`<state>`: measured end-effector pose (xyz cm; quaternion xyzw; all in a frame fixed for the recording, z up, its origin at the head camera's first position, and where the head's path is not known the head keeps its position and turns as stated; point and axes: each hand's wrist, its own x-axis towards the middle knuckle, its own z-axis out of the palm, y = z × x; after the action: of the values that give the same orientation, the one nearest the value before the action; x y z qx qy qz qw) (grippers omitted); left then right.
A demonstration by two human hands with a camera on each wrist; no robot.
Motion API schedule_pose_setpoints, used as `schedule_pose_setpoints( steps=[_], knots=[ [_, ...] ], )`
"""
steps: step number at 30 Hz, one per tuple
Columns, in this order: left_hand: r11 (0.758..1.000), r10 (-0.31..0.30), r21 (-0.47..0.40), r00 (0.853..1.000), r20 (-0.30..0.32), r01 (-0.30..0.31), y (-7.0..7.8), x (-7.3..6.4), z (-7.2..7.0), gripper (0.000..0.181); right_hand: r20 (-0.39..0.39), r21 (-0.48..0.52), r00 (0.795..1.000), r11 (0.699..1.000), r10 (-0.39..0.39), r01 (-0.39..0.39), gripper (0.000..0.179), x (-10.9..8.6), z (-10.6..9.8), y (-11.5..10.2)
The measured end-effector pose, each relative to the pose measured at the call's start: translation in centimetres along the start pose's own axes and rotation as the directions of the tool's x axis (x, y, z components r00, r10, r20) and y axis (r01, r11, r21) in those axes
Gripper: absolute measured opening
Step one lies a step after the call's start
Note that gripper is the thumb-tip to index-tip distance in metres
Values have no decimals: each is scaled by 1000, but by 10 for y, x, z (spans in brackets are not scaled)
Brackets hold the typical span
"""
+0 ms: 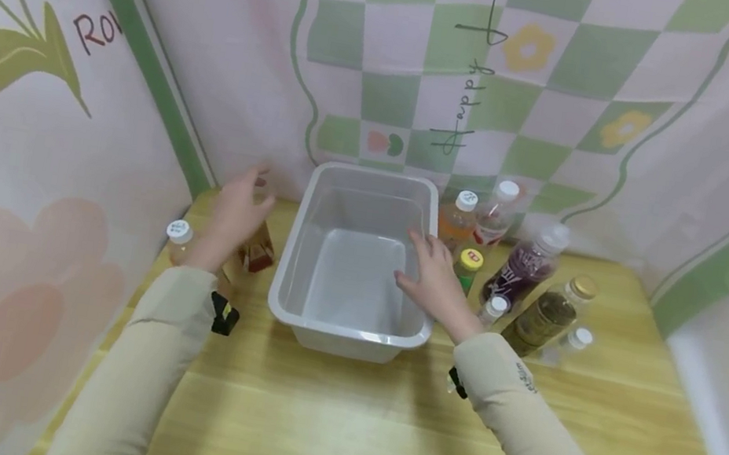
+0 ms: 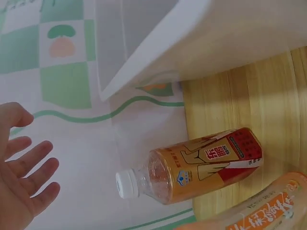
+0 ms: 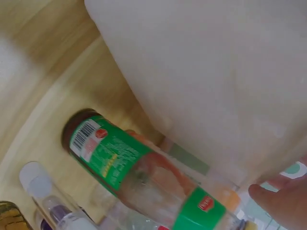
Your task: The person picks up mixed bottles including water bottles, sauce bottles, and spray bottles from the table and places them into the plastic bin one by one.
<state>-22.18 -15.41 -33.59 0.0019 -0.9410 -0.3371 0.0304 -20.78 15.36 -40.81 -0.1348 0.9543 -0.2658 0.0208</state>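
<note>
A grey-white plastic tub (image 1: pixel 348 328) stands on the wooden table between the hands. My left hand (image 1: pixel 235 221) hovers left of it, fingers loosely bent and holding nothing. In the left wrist view that hand (image 2: pixel 24 172) is apart from a white-capped bottle (image 2: pixel 206 165) with an orange and red label. An orange-printed bottle (image 2: pixel 264 211) is beside that one. Over the tub's right rim, my right hand (image 1: pixel 437 283) has its fingers spread; contact with the rim cannot be told. Close by is a yellow-capped bottle with a green label (image 3: pixel 112 148).
Several bottles are grouped right of the tub, including a purple one (image 1: pixel 520 272), a gold-capped dark one (image 1: pixel 543 319) and a tall white-capped one (image 1: pixel 495 216). Another white-capped bottle (image 1: pixel 179 234) stands at the table's left edge. A patterned cloth (image 1: pixel 385 96) hangs behind.
</note>
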Motion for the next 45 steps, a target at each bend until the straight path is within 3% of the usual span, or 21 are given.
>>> schedule_pose_setpoints(
  steps=[7,14,27,36,45],
  knots=[
    [999,38,-23,999,-24,-39,-19,-11,-14,52,-32,49,999,999,11,-10,83,-2,10,2],
    [994,104,31,993,-55,-103,-44,-23,-32,49,-37,67,999,998,25,-22,86,-1,14,3],
    [996,65,66,997,-45,-62,-89,-48,-55,57,-4,68,997,995,75,-74,86,-2,13,3],
    [996,82,43,995,-51,-80,-110,-59,-55,63,23,64,995,993,99,-100,85,-3,11,3],
    [999,46,10,997,-69,-45,-121,-63,-46,70,34,41,994,994,101,-102,83,0,10,1]
  ],
)
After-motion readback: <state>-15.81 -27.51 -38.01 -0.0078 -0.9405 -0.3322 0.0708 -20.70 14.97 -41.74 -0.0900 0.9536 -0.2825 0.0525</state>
